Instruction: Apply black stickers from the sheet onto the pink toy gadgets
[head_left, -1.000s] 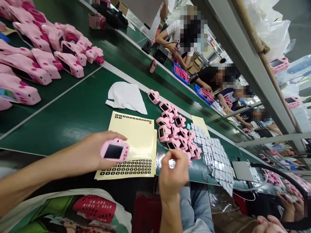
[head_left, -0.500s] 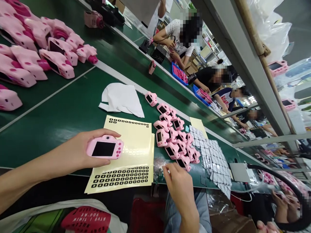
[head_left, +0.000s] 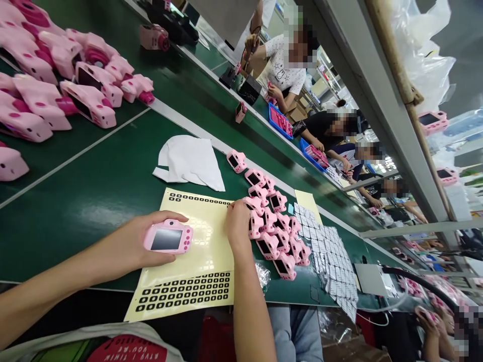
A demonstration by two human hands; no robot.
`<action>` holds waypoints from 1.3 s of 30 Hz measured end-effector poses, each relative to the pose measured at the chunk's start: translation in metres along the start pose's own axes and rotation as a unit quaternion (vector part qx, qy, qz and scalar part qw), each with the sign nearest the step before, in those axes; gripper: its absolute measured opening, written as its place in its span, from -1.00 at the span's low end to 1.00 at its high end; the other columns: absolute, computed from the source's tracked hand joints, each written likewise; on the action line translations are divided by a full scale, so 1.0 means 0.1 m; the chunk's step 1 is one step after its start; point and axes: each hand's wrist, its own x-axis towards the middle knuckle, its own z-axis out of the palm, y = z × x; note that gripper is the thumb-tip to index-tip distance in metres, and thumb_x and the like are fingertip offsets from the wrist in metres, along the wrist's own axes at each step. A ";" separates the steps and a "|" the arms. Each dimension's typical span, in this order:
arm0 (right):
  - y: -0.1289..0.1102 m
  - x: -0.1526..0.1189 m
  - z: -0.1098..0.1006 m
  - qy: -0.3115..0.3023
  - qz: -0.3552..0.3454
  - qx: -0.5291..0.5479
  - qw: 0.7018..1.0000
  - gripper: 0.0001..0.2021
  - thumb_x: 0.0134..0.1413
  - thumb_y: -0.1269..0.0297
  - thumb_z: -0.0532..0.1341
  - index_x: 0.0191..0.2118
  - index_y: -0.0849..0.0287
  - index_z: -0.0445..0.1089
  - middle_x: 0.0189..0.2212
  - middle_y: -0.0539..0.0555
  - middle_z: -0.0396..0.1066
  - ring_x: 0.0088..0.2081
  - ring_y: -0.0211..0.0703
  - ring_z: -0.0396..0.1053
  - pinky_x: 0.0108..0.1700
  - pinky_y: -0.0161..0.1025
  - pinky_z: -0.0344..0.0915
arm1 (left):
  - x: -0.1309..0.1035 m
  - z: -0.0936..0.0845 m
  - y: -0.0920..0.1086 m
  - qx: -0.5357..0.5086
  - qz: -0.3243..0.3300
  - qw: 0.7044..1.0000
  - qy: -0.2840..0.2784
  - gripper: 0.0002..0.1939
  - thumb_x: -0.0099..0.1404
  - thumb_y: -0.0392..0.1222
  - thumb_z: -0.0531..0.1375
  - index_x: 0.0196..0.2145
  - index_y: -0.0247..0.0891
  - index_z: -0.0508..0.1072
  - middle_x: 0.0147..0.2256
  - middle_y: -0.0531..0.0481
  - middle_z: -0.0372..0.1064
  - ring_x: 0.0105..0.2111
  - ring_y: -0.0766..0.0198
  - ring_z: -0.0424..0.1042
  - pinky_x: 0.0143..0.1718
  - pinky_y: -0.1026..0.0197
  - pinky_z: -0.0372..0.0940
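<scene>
While the left grip [head_left: 128, 244] clasps a pink toy camera [head_left: 166, 239] between thumb and fingers, screen up and long axis running roughly left to right, the right grip [head_left: 238, 223] is bunched at the far right corner of the yellow-backed sticker sheets [head_left: 204, 241]. Its fingertips are hidden, so I cannot tell whether they pinch anything. That corner, by the far row of small dark stickers, lies to the right of the held camera and farther out, with the right grip much the nearer. Just right of it, a cluster of pink toy cameras [head_left: 281, 239] sits on the green worktop [head_left: 94, 201], then overlapping white labels [head_left: 332, 251]. Beyond the sheets lies a white paper [head_left: 192, 158].
</scene>
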 end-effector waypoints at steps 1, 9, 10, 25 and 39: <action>0.01 0.00 -0.01 -0.006 0.000 0.000 1.000 -0.77 0.14 0.60 0.01 -0.28 0.32 0.39 -0.33 0.32 0.46 -0.32 0.04 0.44 -0.31 -0.17 0.25 | 0.01 0.00 -0.02 -0.002 0.004 1.000 -0.002 -0.52 -0.03 -0.10 0.31 -0.09 -0.02 0.43 -0.37 0.18 0.54 -0.43 0.26 0.53 -0.44 0.36 0.32; 0.03 0.06 -0.01 -0.045 0.011 0.005 0.999 -0.82 0.13 0.59 0.06 -0.22 0.36 0.38 -0.27 0.36 0.47 -0.21 0.14 0.46 -0.23 -0.12 0.29 | 0.01 0.01 0.02 0.002 -0.022 1.000 -0.006 -0.47 -0.07 -0.12 0.31 -0.07 -0.04 0.42 -0.31 0.17 0.54 -0.35 0.24 0.54 -0.36 0.32 0.32; 0.04 0.07 0.00 -0.046 0.011 0.009 0.999 -0.83 0.13 0.59 0.06 -0.22 0.36 0.37 -0.28 0.36 0.47 -0.22 0.14 0.46 -0.23 -0.12 0.29 | 0.01 0.01 0.01 0.002 -0.020 1.000 -0.008 -0.47 -0.08 -0.10 0.31 -0.07 -0.05 0.43 -0.32 0.16 0.54 -0.37 0.23 0.54 -0.38 0.31 0.31; -0.44 -0.76 -0.29 -0.069 -0.108 0.319 0.939 -0.89 0.27 0.26 0.08 -0.24 0.17 0.28 -0.40 0.01 0.38 -0.40 -0.23 0.37 -0.40 -0.35 0.31 | -0.03 0.03 0.08 -0.016 0.018 0.999 -0.026 -0.47 -0.01 -0.13 0.30 -0.03 -0.13 0.40 -0.19 0.05 0.53 -0.26 0.17 0.52 -0.26 0.27 0.40; -0.54 -0.97 -0.45 -0.073 -0.111 0.326 0.936 -0.92 0.23 0.32 0.11 -0.26 0.16 0.32 -0.35 0.01 0.38 -0.32 -0.20 0.36 -0.34 -0.30 0.25 | -0.12 0.18 0.25 0.055 0.097 0.994 0.004 -0.50 0.10 -0.22 0.28 0.03 -0.22 0.37 0.02 -0.08 0.40 0.01 0.10 0.40 0.06 0.11 0.28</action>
